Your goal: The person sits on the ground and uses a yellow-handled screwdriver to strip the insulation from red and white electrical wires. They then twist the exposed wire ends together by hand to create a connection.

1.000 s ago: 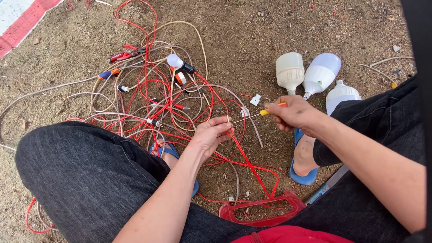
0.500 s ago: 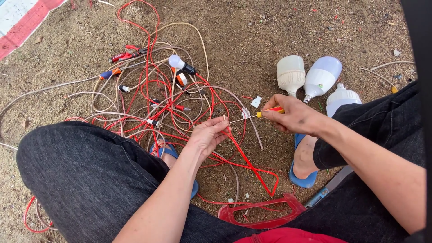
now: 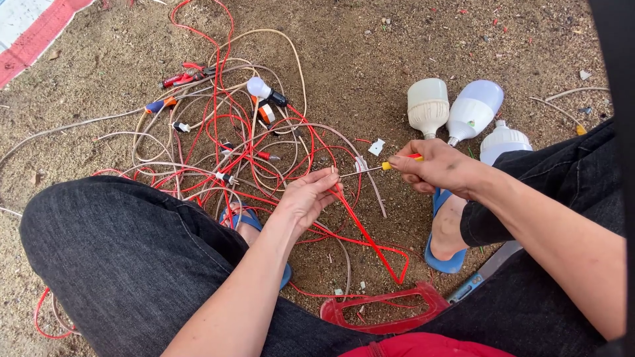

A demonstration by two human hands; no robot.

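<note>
From the head camera, the person is sitting on sandy ground with knees apart. The right hand (image 3: 436,168) is closing its fingers around a small screwdriver (image 3: 380,166) with a yellow-and-red handle, its thin shaft pointing left. The left hand (image 3: 307,197) is meeting that tip, fingers curled in a loose pinch on the end of a red wire (image 3: 360,228) (what exactly sits between the fingertips is too small to tell). The wire end is sitting near the middle of the scene, just in front of the knees.

As for progress, the work looks to be mid-way at best: one wire end is being worked on, while most of the tangle of red and pale wires (image 3: 218,142) is lying unsorted to the far left. Three white bulbs (image 3: 463,112) are lying loose on the far right, joined to nothing that shows.

Around them, red-handled pliers (image 3: 185,75) are lying at the far edge of the tangle, a red plastic frame (image 3: 387,309) is sitting near the lap, and blue sandals (image 3: 443,254) are on the feet. The crossing loops are crowding the space under both hands.
</note>
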